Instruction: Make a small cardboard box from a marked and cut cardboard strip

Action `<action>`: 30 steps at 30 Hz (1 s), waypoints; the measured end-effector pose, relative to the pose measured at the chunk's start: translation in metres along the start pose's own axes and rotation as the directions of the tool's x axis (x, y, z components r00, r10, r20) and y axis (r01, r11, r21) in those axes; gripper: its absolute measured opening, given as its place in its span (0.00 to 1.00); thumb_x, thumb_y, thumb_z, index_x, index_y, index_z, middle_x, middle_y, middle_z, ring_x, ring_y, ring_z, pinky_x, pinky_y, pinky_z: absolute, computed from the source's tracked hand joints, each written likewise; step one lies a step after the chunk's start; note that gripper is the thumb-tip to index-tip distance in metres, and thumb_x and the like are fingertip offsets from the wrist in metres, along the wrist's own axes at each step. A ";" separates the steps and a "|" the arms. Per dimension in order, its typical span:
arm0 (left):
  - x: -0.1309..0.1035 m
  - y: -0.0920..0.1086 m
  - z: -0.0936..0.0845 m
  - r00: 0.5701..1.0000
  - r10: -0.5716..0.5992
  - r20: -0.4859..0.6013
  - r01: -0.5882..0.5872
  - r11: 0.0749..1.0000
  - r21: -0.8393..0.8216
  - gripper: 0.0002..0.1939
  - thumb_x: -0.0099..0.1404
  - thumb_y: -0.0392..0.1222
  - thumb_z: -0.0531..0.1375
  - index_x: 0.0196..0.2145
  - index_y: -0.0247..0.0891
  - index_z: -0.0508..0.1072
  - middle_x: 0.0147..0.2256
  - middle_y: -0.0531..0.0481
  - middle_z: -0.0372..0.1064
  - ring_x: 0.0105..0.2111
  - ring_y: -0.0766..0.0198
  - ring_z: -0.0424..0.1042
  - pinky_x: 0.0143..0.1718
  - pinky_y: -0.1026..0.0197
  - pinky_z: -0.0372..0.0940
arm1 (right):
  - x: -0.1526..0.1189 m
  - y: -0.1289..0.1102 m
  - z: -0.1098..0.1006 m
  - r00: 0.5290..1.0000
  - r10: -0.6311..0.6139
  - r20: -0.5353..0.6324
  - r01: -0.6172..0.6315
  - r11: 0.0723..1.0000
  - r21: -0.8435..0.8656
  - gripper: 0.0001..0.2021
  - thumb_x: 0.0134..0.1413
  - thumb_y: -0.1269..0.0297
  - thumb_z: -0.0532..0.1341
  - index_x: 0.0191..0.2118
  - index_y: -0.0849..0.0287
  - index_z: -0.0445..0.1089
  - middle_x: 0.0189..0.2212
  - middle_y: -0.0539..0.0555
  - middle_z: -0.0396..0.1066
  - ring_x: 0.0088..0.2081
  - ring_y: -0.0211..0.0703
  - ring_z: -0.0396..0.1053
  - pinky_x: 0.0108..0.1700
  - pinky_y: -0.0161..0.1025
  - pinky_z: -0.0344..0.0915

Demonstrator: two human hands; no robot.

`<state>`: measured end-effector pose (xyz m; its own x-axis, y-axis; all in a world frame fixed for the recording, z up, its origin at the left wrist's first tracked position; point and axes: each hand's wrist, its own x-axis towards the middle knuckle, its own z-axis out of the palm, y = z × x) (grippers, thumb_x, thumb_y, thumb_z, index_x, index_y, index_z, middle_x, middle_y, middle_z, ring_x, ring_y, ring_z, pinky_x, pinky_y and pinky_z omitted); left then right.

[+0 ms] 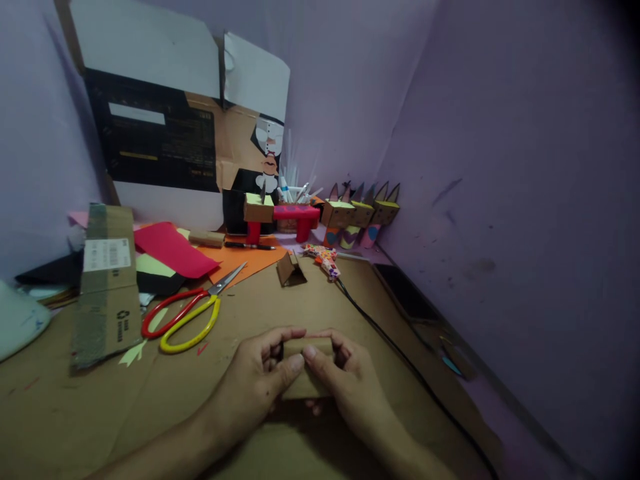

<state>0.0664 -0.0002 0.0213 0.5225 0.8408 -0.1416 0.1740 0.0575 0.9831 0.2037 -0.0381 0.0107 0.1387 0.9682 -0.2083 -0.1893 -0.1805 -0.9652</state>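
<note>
Both hands met near the front middle of the cardboard sheet [310, 303]. The left hand [257, 380] and the right hand [350, 380] together pinched a small folded piece of cardboard [306, 370], thumbs pressed on its top, fingers curled tight round its ends. Scissors [193, 310] lay to the left, well apart. A cardboard strip [106, 283] lay farther left. Small box figures [360, 213] stood far behind.
</note>
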 end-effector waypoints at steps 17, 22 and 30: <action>-0.008 -0.012 -0.001 0.952 0.282 -0.121 -0.228 0.913 0.340 0.12 0.60 0.48 0.55 0.27 0.37 0.67 0.18 0.57 0.54 0.19 0.69 0.55 0.21 0.67 0.51 | -0.007 0.008 -0.002 0.959 -0.281 0.044 0.285 0.949 -0.132 0.10 0.44 0.59 0.61 0.26 0.60 0.63 0.18 0.45 0.57 0.22 0.33 0.52 0.23 0.31 0.51; -0.010 -0.013 0.001 0.930 0.343 -0.132 -0.269 0.881 0.389 0.12 0.60 0.45 0.55 0.23 0.37 0.66 0.18 0.56 0.57 0.20 0.69 0.58 0.22 0.67 0.52 | -0.008 0.009 -0.001 0.957 -0.286 0.047 0.289 0.946 -0.149 0.11 0.45 0.60 0.60 0.21 0.59 0.60 0.16 0.44 0.53 0.20 0.32 0.48 0.22 0.31 0.48; -0.013 -0.007 0.001 0.899 0.417 -0.134 -0.349 0.866 0.357 0.14 0.58 0.43 0.54 0.18 0.37 0.63 0.15 0.57 0.53 0.17 0.71 0.54 0.19 0.68 0.50 | -0.010 0.008 0.000 0.943 -0.318 0.097 0.330 0.929 -0.169 0.13 0.47 0.58 0.58 0.20 0.59 0.58 0.15 0.43 0.50 0.19 0.31 0.46 0.20 0.31 0.44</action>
<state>0.0593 -0.0122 0.0165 0.4302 0.8519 0.2987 0.2663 -0.4359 0.8597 0.2005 -0.0488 0.0055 0.0963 0.9874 0.1255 0.0342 0.1228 -0.9918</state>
